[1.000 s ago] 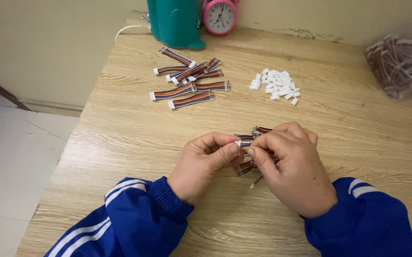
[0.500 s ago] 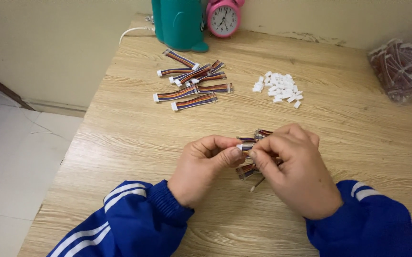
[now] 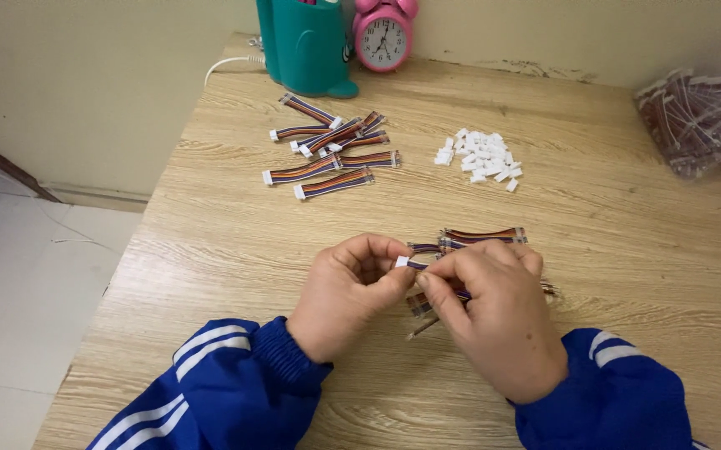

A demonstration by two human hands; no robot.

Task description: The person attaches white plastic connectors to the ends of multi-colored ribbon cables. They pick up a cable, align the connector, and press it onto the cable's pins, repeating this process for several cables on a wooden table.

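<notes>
Over the last second little had shifted: both hands stayed together at lower centre of the frame. The left hand (image 3: 348, 296) pinched a white connector (image 3: 402, 262) on a short multicoloured ribbon cable (image 3: 417, 264), which the right hand (image 3: 494, 321) gripped (fingers closed). Loose cables (image 3: 484, 236) lay just behind on the bench (image 3: 610, 250), so the fitting looked unfinished.

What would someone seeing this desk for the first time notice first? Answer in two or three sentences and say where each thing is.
At the near middle, the left hand and right hand meet over a white plug on a striped wire. Farther back on the wooden table lie a scatter of finished wires and a small heap of white plugs. A pink clock stands at the far edge beside a teal holder.
</notes>
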